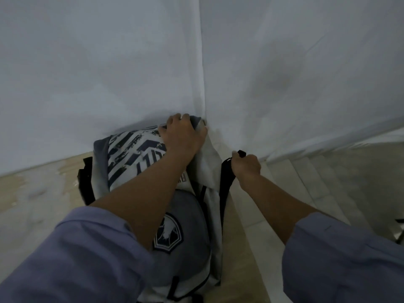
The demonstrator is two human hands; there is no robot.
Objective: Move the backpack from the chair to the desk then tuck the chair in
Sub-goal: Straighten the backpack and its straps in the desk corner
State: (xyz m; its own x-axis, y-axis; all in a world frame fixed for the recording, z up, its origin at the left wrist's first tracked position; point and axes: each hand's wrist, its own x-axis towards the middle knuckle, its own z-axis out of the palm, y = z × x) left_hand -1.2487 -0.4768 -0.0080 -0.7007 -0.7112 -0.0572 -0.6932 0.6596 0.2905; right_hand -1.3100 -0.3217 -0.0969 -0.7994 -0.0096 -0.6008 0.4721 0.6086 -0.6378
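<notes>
A grey and white backpack (131, 154) with dark chevron stripes and a shield badge lies on the light wooden desk (32, 193), its top pushed into the corner of the white walls. My left hand (182, 132) presses down on the upper end of the backpack, fingers wrapped over its edge. My right hand (246, 165) is closed around a black strap (225, 182) at the backpack's right side. The chair is not in view.
White cloth-covered walls (201, 62) meet in a corner right behind the backpack. The desk's right edge runs down beside the strap, with pale floor tiles (328, 182) beyond it. A dark object (400, 228) shows at the far right edge.
</notes>
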